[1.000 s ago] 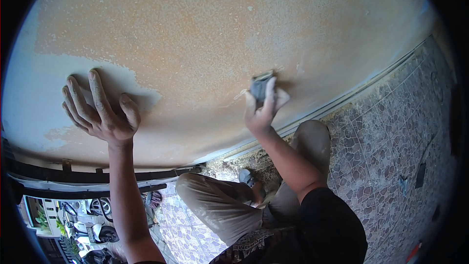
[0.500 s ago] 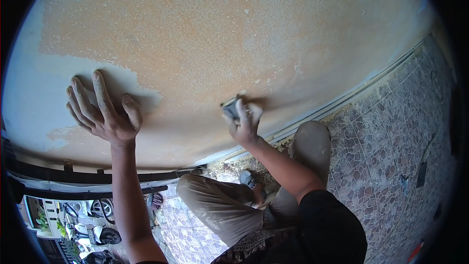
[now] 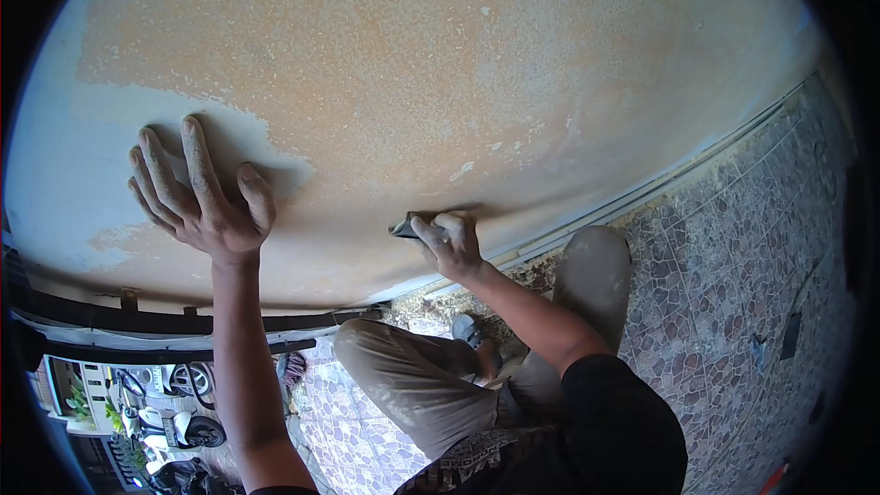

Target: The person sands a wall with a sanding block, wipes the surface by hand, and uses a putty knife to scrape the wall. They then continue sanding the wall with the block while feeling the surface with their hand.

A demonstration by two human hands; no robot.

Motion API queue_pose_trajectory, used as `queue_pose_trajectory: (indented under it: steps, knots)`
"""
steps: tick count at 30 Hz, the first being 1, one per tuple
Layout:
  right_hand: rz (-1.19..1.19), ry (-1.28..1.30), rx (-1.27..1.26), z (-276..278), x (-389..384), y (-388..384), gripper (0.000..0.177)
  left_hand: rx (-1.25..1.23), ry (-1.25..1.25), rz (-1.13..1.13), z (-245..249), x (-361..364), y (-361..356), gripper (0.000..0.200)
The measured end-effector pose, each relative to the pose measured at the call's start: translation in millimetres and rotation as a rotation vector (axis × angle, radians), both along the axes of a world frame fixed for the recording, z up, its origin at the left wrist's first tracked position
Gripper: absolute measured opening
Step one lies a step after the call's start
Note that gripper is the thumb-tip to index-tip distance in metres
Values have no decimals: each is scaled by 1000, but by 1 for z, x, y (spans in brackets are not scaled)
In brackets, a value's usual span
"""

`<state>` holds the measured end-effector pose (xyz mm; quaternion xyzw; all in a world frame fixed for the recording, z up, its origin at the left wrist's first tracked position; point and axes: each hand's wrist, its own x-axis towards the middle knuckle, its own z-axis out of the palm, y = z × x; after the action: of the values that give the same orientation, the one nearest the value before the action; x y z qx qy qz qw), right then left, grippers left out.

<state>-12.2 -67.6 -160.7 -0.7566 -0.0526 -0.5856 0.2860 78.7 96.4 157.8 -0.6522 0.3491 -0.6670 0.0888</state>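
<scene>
Shirt: a dark sleeve (image 3: pixel 623 422) fills the bottom right, closest to the camera.
Trousers: tan trousers (image 3: pixel 412 385), dusty, with both knees bent in a crouch; one knee rises on the right, close under the panel's lower edge.
Shoe: a grey shoe (image 3: pixel 467 330) shows between the legs, on the floor.
Right hand: the right hand (image 3: pixel 454 243) is closed around a block, with the fingers curled over its top and the thumb underneath, and it presses the block against the panel.
Block: the block (image 3: pixel 406 225) is small, flat and dark grey; it sits low on the panel, near the bottom edge and about midway across, and its left end sticks out past the fingers.
Left hand: the left hand (image 3: pixel 206 206) is spread flat on the panel with the fingers fanned upward and the thumb out to the side. It holds nothing and is well apart from the block, to its left.
Panel: the panel (image 3: pixel 412 64) is large and curved. It is mostly bare, rusty orange, with pale blue-grey paint left on the left side and along the lower rim. The left hand rests on a grey patch at the border of the two colours.
Flecks: small pale flecks (image 3: pixel 463 170) dot the orange just above the block.
Trim: a dark strip (image 3: pixel 137 321) runs under the panel on the left.
Floor: patterned stone tiles (image 3: pixel 733 247) on the right, gritty along the foot of the panel, and a dark flat object (image 3: pixel 790 335) lies further out.
Background: parked scooters (image 3: pixel 174 422) at the bottom left, far off and small.
</scene>
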Motion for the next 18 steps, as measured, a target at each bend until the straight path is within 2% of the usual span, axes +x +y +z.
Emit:
queue_pose_trajectory:
  steps: [1, 3, 5, 7, 9, 11, 13, 16, 18]
  knots:
    - [13, 77, -47, -6, -1, 9, 66, -2, 8, -1, 0, 0, -1, 61]
    - [-55, 52, -84, 37, -3, -9, 62, -3, 24, 3, -1, -1, 0, 61]
    - [-131, -85, 194, 76, 2, -32, 62, -4, 24, 14, -1, -2, 0, 61]
    - [-172, -103, 450, 120, -6, -66, 72, -17, 25, 7, -2, -1, -1, 61]
    - [-289, -105, 490, 97, 1, -70, 73, -16, 26, -8, -3, 0, -1, 60]
    - [-170, -142, 323, 21, 18, -36, 75, -22, 16, -7, -2, -1, -2, 60]
    - [-77, -21, -69, 2, 2, -14, 70, -27, 18, -9, -3, -3, -3, 60]
    - [-87, -18, -54, 44, -2, -24, 65, -15, 16, -4, -2, 0, -1, 59]
    - [-119, -250, 335, 80, 11, -48, 70, -26, 27, 1, -4, -2, -2, 60]
